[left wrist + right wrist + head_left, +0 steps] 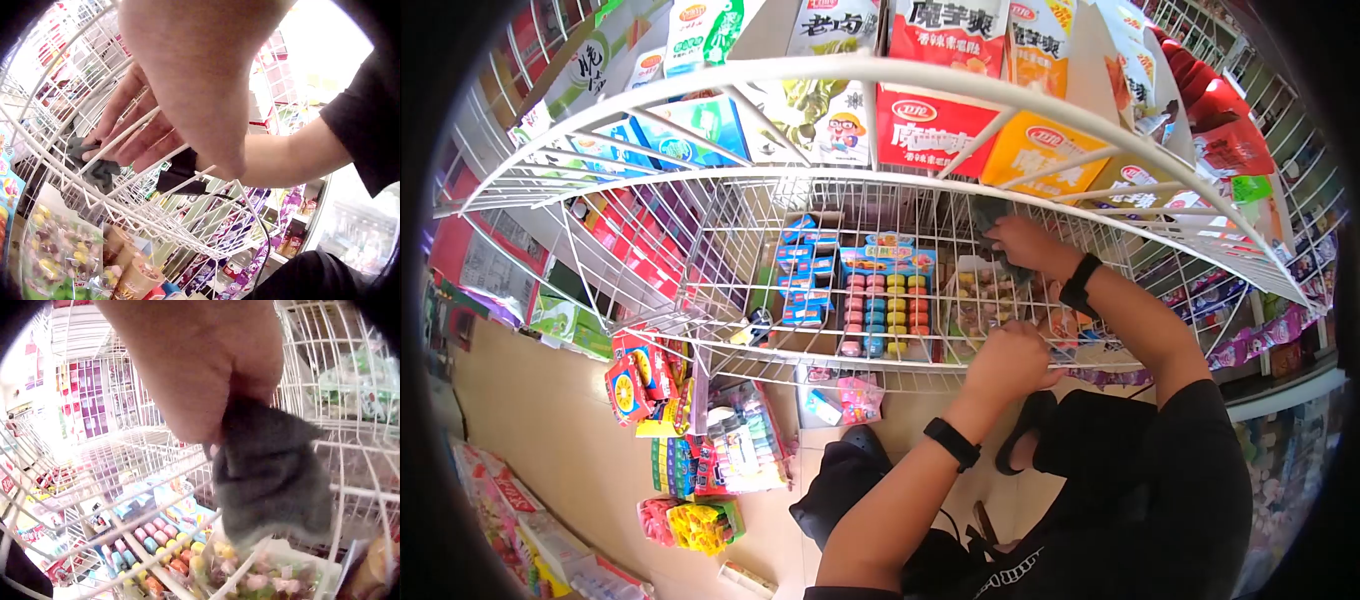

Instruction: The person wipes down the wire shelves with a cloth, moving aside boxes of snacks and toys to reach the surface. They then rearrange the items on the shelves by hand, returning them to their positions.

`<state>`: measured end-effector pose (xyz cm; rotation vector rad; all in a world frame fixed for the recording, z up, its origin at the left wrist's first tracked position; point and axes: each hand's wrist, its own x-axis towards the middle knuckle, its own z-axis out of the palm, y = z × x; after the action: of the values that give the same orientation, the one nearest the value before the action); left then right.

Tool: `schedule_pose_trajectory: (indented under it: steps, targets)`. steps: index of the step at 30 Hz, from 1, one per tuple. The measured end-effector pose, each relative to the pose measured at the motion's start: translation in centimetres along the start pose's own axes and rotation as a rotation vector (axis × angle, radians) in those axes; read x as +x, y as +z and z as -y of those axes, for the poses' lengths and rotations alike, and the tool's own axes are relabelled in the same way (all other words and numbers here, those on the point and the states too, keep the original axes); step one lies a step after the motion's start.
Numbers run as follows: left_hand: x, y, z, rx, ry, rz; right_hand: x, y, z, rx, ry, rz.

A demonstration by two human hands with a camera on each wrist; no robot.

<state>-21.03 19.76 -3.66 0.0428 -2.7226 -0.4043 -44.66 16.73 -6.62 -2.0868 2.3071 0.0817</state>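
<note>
My right hand [1035, 245] reaches into a white wire basket [790, 365] and holds a dark grey cloth [269, 475] bunched below its fingers. In the right wrist view the cloth hangs over a box of wrapped sweets [256, 578]. My left hand [1008, 360] is curled at the basket's front rim and grips the wire, its fingertips hidden. In the left wrist view, the left hand [194, 75] fills the top, the right hand and cloth behind it. Left of the wrapped sweets stands a display box of colourful round tubs [885, 315], beside small blue boxes [805, 285].
Above, an upper wire shelf [830, 70] carries boxes of snack packets [945, 125]. On the floor at left lie several snack bags [740, 440] and yellow packets [700, 525]. Paper-coloured cups [137, 275] stand beside the sweets. Purple packets [1265, 340] hang at right.
</note>
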Motion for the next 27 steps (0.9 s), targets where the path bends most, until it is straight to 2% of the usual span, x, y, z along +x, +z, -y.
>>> schedule_pose_trajectory:
  steps: [1, 3, 4, 6, 7, 9, 10, 12, 15, 18, 19, 26, 27]
  targets:
    - [0.1, 0.2, 0.1, -0.016, 0.006, 0.001, 0.0, -1.7, -0.2, -0.013, 0.003, -0.004]
    - [0.0, 0.3, 0.1, -0.028, 0.012, 0.004, 0.5, -4.1, -0.5, 0.197, 0.031, 0.35]
    - [0.0, 0.3, 0.2, -0.027, 0.015, 0.007, 0.7, -4.3, -0.5, 0.194, 0.03, 0.346]
    - [-0.1, 0.3, 0.3, -0.02, 0.013, 0.006, 1.4, -4.6, -0.7, 0.137, 0.02, -0.263]
    - [-0.1, 0.2, 0.3, -0.017, 0.01, 0.0, 3.3, -2.9, -1.8, 0.562, -0.09, -0.66]
    - [-0.1, 0.2, 0.1, -0.005, 0.001, -0.005, 4.6, -1.3, -4.6, 0.351, 0.225, -0.592]
    - [0.0, 0.3, 0.0, -0.034, -0.008, 0.01, 6.2, -0.6, -5.3, 0.301, 0.323, -0.563]
    - [-0.1, 0.6, 0.1, -0.047, -0.026, 0.032, 8.4, 1.8, -6.1, 0.242, 0.456, -0.529]
    - [0.0, 0.8, 0.5, -0.096, 0.015, -0.061, 10.7, 3.1, -6.7, 0.208, 0.559, -0.495]
    - [-0.1, 0.0, 0.2, -0.029, 0.036, 0.004, 10.5, 4.1, -6.3, 0.202, 0.552, -0.49]
    - [-0.1, 0.7, 0.2, -0.055, 0.018, -0.035, 10.0, 4.3, -5.9, 0.2, 0.533, -0.49]
    - [0.0, 0.0, 0.2, -0.026, 0.04, 0.006, 6.1, 1.8, -0.1, 0.315, 0.263, -0.642]
    - [-0.1, 0.1, 0.2, -0.022, 0.03, 0.001, 5.6, 1.7, 0.3, 0.356, 0.207, -0.467]
